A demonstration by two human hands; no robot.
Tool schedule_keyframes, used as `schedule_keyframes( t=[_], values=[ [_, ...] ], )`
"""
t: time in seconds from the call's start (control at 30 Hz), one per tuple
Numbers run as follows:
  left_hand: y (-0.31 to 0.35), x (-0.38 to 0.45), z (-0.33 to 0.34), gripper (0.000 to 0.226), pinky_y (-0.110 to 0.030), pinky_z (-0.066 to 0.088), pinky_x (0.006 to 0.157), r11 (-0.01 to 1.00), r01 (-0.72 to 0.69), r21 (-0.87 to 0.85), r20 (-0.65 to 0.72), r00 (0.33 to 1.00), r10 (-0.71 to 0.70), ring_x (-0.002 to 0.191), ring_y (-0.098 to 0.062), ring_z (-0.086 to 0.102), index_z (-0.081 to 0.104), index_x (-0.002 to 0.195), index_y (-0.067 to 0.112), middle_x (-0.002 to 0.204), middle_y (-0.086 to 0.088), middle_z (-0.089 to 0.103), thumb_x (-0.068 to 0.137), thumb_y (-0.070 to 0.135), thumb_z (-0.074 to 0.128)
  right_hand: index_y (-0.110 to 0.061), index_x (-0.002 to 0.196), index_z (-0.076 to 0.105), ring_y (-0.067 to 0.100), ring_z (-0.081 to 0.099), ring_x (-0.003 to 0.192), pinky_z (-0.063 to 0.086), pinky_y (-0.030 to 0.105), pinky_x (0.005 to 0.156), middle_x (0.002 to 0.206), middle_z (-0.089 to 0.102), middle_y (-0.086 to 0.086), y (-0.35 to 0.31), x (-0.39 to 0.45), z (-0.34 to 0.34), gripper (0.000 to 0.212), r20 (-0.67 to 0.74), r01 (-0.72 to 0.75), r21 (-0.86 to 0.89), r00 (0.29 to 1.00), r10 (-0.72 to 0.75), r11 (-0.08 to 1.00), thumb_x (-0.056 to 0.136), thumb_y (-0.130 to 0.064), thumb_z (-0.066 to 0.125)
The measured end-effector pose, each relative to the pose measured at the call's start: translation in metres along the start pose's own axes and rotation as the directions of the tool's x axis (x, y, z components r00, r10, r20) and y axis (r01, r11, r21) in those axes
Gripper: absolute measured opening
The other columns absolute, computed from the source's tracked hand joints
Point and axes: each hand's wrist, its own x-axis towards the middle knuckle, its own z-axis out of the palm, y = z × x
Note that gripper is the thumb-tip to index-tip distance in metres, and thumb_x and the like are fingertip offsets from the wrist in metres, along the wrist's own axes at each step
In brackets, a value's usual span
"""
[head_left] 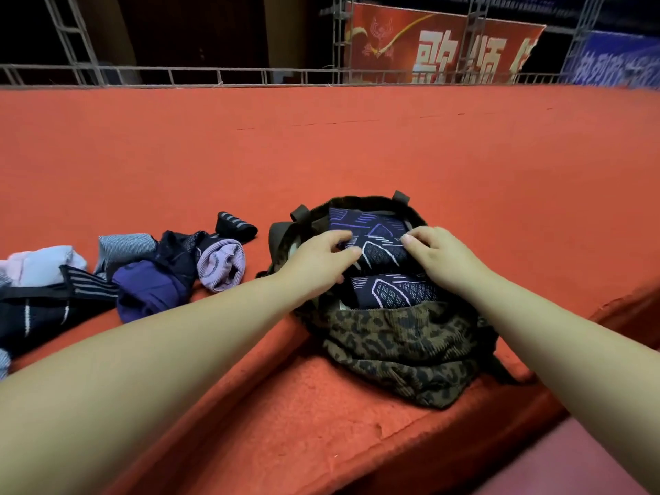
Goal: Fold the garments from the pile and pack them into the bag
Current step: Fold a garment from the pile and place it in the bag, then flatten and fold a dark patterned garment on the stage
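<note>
At five o'clock on the red worktop [321, 155], left hand [318, 257] and right hand [439, 253] both pinch a folded patterned garment [378, 241] inside the leopard-print bag [403, 348].

Red banner [443, 44], upper right of the frame, behind the metal railing [214, 75]: large pale Chinese characters, cut off at their lower edge by the rail; the first reads 歌, the second looks like 颂, the third is partial. Blue banner [621, 62], far upper right: pale Chinese characters, blurred, illegible.
</note>
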Motion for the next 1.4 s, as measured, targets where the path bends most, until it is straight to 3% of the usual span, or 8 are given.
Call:
schedule_keyframes(
  t=[0.13,0.27,0.43,0.7,0.97,1.17,1.27,1.4],
  values=[
    [-0.013,-0.003,0.000,0.043,-0.028,0.040,0.100,0.971,-0.048,0.232,0.080,0.996,0.030,0.121,-0.016,0.052,0.053,0.133,0.027,0.130,0.003,0.058,0.093,0.043,0.048,-0.020,0.103,0.068,0.021,0.039,0.130,0.029,0.036,0.109,0.127,0.053,0.007,0.013,0.000,0.005,0.034,0.120,0.049,-0.154,0.992,-0.030,0.987,0.099,-0.037,0.039],
    [-0.013,-0.002,0.003,0.048,-0.028,0.032,0.093,0.926,-0.074,0.369,0.087,0.995,0.045,0.124,-0.022,0.044,0.045,0.138,0.030,0.128,-0.007,0.048,0.093,0.048,0.043,-0.011,0.126,0.061,0.025,0.026,0.142,0.017,0.038,0.117,0.151,0.035,0.009,0.006,0.001,-0.003,0.052,0.160,0.012,-0.149,0.987,0.012,0.989,0.101,-0.043,0.028],
    [-0.004,-0.005,-0.007,0.050,-0.032,0.024,0.110,0.941,-0.114,0.320,0.032,0.993,0.109,0.135,-0.018,0.029,0.043,0.138,0.025,0.144,0.001,0.033,0.093,0.046,0.046,-0.018,0.103,0.064,0.026,0.051,0.113,0.039,0.045,0.098,0.112,0.062,0.000,-0.018,-0.005,-0.013,0.053,0.017,0.119,-0.152,0.993,-0.118,0.981,0.089,-0.054,0.029],
    [-0.021,-0.045,-0.063,0.038,-0.020,0.032,0.087,0.968,-0.036,0.247,-0.020,0.999,0.042,0.114,-0.011,0.045,0.054,0.126,0.021,0.123,0.004,0.050,0.090,0.034,0.054,-0.018,0.125,0.057,0.019,0.043,0.126,0.034,0.036,0.106,0.128,0.056,-0.001,-0.086,-0.012,0.021,0.036,-0.021,0.280,-0.146,0.958,-0.286,0.949,0.091,-0.029,0.056],
    [-0.097,-0.104,-0.153,0.015,-0.033,0.047,0.084,0.970,0.188,0.155,-0.144,0.976,-0.166,0.082,-0.011,0.062,0.065,0.081,0.029,0.087,0.007,0.069,0.075,0.040,0.055,-0.017,0.123,0.058,0.019,0.050,0.116,0.037,0.029,0.096,0.124,0.057,0.001,-0.161,-0.011,0.114,0.035,0.135,0.342,-0.002,0.931,-0.339,0.940,0.088,-0.023,0.059],
    [-0.141,-0.132,-0.195,0.018,-0.023,0.043,0.063,0.959,0.254,-0.124,-0.207,0.939,-0.275,0.068,-0.009,0.058,0.061,0.072,0.022,0.075,0.005,0.064,0.089,0.017,0.056,-0.025,0.109,0.056,0.000,0.050,0.082,0.036,0.024,0.083,0.101,0.051,-0.010,-0.203,-0.003,0.185,0.019,0.266,0.214,0.245,0.923,-0.278,0.946,0.090,-0.026,0.056],
    [-0.147,-0.136,-0.198,0.015,-0.022,0.044,0.059,0.909,0.254,-0.330,-0.238,0.910,-0.340,0.067,-0.008,0.058,0.062,0.075,0.022,0.077,0.005,0.065,0.090,0.021,0.056,-0.019,0.100,0.060,0.011,0.051,0.089,0.035,0.026,0.079,0.093,0.054,-0.007,-0.216,0.006,0.209,0.021,0.248,0.080,0.269,0.957,-0.150,0.960,0.096,-0.035,0.047],
    [-0.145,-0.137,-0.184,0.014,-0.021,0.043,0.050,0.812,0.191,-0.552,-0.218,0.906,-0.362,0.062,-0.011,0.056,0.059,0.083,0.018,0.074,0.001,0.060,0.095,0.019,0.051,-0.009,0.072,0.056,0.021,0.048,0.059,0.039,0.031,0.062,0.067,0.051,0.002,-0.240,0.010,0.228,0.049,0.318,-0.237,0.475,0.944,0.085,0.847,0.098,-0.044,0.035]
  ],
)
